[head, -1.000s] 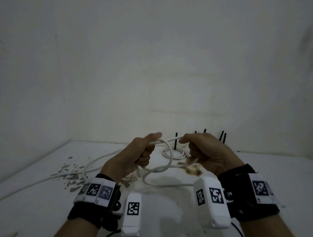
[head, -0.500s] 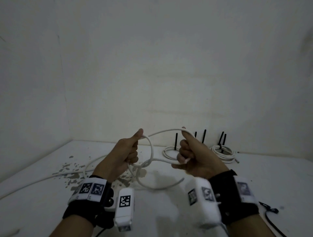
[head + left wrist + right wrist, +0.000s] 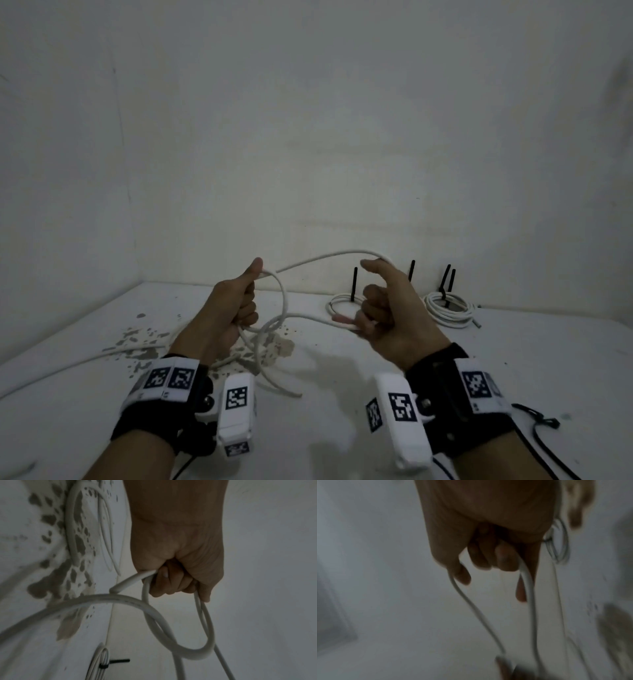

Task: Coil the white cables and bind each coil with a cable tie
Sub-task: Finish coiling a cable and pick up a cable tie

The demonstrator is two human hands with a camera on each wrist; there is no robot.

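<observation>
A white cable (image 3: pixel 329 257) spans both hands above the table. My left hand (image 3: pixel 239 305) grips a small loop of it in a fist, thumb up; the left wrist view shows the fingers (image 3: pixel 171 580) curled round the cable loop (image 3: pixel 154 609). My right hand (image 3: pixel 380 308) has the upper strand over its raised index finger, and its lower fingers curl round the lower strand. In the blurred right wrist view, the cable (image 3: pixel 528 585) runs through the curled fingers (image 3: pixel 505 558). The rest of the cable trails left across the table (image 3: pixel 68 366).
Two bound white coils (image 3: pixel 342 303) (image 3: pixel 448 310) lie at the back by the wall, black tie ends (image 3: pixel 355 284) sticking up. Loose black cable ties (image 3: pixel 541 421) lie at the right. The white table top (image 3: pixel 342 370) has peeled patches (image 3: pixel 144 339) on the left.
The hands have moved apart. My right hand has gone right and its index finger has lifted, so the cable between the hands arches wider.
</observation>
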